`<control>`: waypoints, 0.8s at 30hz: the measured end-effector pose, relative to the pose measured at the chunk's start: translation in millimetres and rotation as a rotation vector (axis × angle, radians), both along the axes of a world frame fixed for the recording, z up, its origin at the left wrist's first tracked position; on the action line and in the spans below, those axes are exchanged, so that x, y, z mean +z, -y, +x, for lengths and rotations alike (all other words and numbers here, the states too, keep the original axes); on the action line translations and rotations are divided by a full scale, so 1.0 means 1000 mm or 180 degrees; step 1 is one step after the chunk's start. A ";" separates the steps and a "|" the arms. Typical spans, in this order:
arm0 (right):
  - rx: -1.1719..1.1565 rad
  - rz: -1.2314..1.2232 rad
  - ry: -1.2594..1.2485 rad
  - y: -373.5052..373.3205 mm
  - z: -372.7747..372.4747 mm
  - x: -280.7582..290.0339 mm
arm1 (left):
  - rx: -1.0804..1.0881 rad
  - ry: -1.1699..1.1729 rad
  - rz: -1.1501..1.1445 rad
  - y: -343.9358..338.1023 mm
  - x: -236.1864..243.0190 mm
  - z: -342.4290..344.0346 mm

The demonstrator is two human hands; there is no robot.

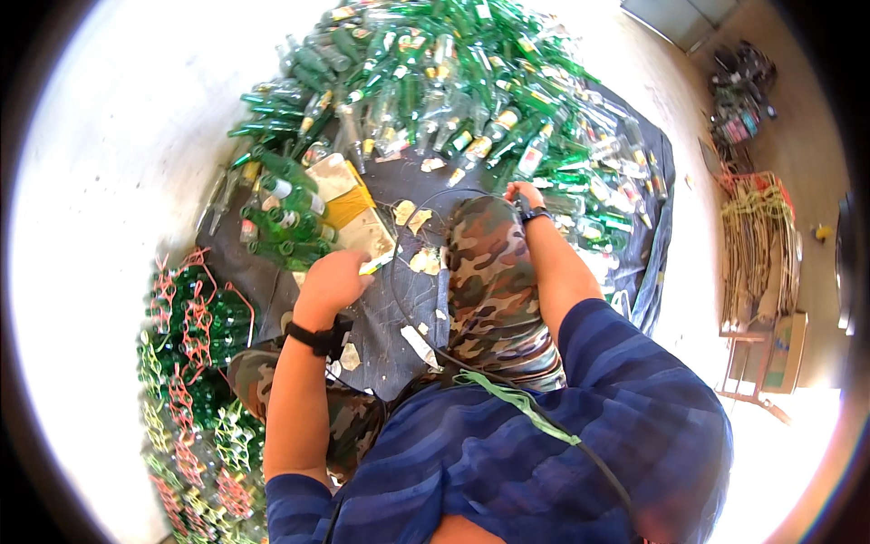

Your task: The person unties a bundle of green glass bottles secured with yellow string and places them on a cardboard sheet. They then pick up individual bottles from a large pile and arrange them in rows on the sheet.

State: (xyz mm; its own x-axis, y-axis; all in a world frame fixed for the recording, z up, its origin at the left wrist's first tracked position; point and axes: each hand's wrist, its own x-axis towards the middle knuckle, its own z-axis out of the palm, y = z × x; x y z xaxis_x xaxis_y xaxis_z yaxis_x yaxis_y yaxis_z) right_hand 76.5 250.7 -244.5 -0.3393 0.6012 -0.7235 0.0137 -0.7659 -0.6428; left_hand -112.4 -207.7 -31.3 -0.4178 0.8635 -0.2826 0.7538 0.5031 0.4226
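Observation:
My left hand [333,283] is beside a group of green glass bottles [288,218], back upward and thumb to the right. Its other fingers are mostly hidden, so any grip on a bottle is unclear. The bottles stand close together next to a worn white and yellow carton piece [349,201]. Beyond my camouflage-covered knee [488,249], my right hand [526,196] has its fingers curled at the near edge of the bottle pile. A clear bottle with a pale label [532,158] lies just past those fingers; what they hold is hidden.
A large heap of loose green and clear bottles [426,82] spreads across the dark sheet [412,181]. Bundles of bottles tied with red and yellow-green cord [195,390] stand at left. Dry leaves [424,261] and a thin black cable [396,295] lie nearby. Stacked sticks [759,245] stand at right.

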 end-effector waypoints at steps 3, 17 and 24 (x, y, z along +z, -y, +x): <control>-0.0402 -0.0070 -0.0145 -0.006 0.012 -0.030 | -0.0031 -0.0003 0.0083 -0.005 0.003 0.000; -0.1458 -0.0058 -0.0287 -0.060 0.025 -0.112 | 0.0074 0.0241 -0.0199 -0.024 0.020 -0.008; -0.1422 -0.0024 -0.0057 -0.094 0.014 -0.148 | 0.0121 0.0343 -0.0431 -0.030 0.017 -0.012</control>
